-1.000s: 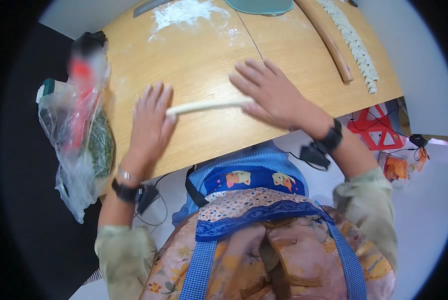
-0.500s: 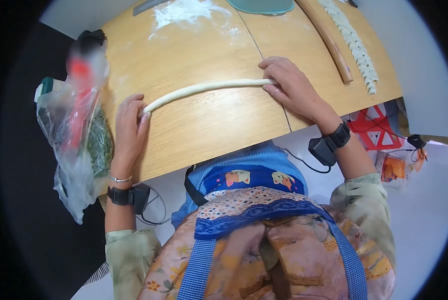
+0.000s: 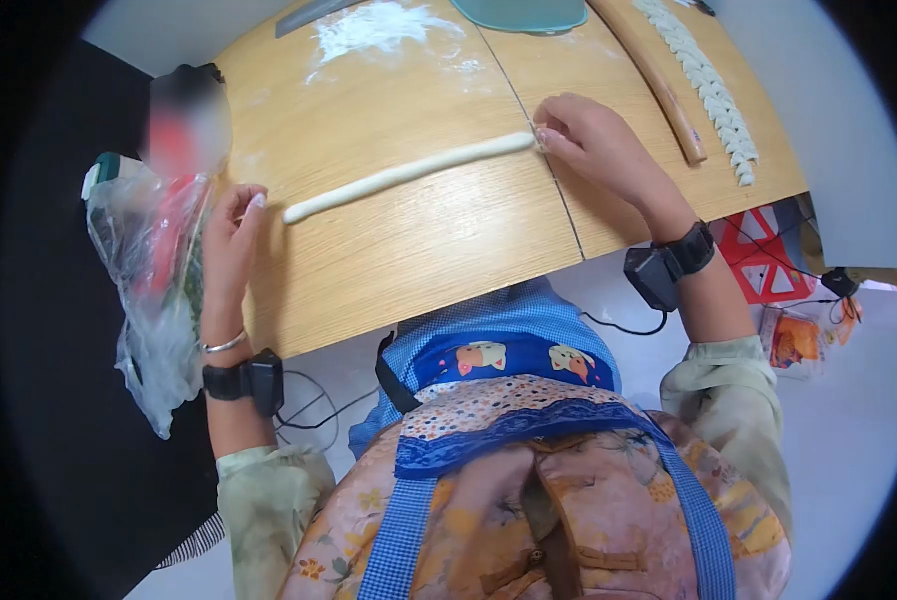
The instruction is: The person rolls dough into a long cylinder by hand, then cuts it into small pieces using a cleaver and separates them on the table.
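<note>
A pale rope of dough [image 3: 408, 178] lies nearly straight on the wooden table [image 3: 418, 270], its right end higher in view than its left. My left hand [image 3: 232, 235] is just left of the rope's left end, apart from it, with loosely curled fingers and nothing in them. At the other end, my right hand [image 3: 598, 145] has its thumb and fingertips right beside the dough tip. Those fingers are bent and slightly apart; whether they still touch the tip is hard to tell.
White flour [image 3: 378, 30] is spread at the back, near a teal board [image 3: 523, 12]. A wooden rolling pin [image 3: 658, 80] and a row of small dough pieces [image 3: 703, 90] lie at the right. A plastic bag [image 3: 153, 290] hangs by the left edge.
Both hands held the ends of a curved dough rope. Now the rope is straighter and lies on the table; my left hand has let go and moved left, while my right hand has shifted slightly up.
</note>
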`<state>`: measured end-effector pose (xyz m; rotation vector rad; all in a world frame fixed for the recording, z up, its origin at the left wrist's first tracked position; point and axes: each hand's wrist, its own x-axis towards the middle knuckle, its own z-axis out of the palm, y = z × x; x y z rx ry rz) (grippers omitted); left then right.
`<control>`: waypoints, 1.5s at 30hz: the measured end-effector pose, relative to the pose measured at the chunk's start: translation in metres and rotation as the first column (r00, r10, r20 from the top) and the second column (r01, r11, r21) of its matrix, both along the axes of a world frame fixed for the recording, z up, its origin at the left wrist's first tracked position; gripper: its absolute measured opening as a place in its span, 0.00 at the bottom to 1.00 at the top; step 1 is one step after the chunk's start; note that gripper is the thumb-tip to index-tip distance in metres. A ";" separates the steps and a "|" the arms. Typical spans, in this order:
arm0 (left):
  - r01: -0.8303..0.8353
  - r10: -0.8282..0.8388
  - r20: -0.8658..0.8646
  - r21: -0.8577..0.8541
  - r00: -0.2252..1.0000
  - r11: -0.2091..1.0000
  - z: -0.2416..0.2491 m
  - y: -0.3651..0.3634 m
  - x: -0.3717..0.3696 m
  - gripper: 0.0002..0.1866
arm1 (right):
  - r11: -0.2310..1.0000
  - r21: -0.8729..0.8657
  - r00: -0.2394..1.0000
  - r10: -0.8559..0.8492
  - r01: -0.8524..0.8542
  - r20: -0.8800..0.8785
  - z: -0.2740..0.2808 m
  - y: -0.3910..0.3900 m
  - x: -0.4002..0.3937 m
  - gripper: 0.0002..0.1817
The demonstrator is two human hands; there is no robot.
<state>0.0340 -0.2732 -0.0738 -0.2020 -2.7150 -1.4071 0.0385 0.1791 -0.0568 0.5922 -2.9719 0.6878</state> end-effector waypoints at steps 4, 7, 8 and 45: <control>0.053 -0.067 -0.191 -0.076 0.979 0.996 0.008 0.029 -0.024 0.14 | 0.993 -0.067 0.975 0.077 -0.093 -0.209 -0.009 -0.041 -0.027 0.19; 0.087 -0.231 -0.335 -0.394 0.913 0.915 -0.009 0.060 -0.060 0.20 | 0.993 0.000 0.954 0.116 -0.121 -0.276 -0.021 -0.081 -0.051 0.24; 0.084 -0.230 -0.339 -0.395 0.912 0.915 -0.018 0.074 -0.056 0.20 | 0.989 0.050 0.951 0.148 -0.140 -0.273 -0.029 -0.092 -0.054 0.26; 0.101 -0.318 -0.305 -0.560 0.898 0.822 -0.008 0.035 0.041 0.07 | 0.992 -0.084 0.992 0.089 -0.097 -0.093 -0.018 -0.014 0.039 0.10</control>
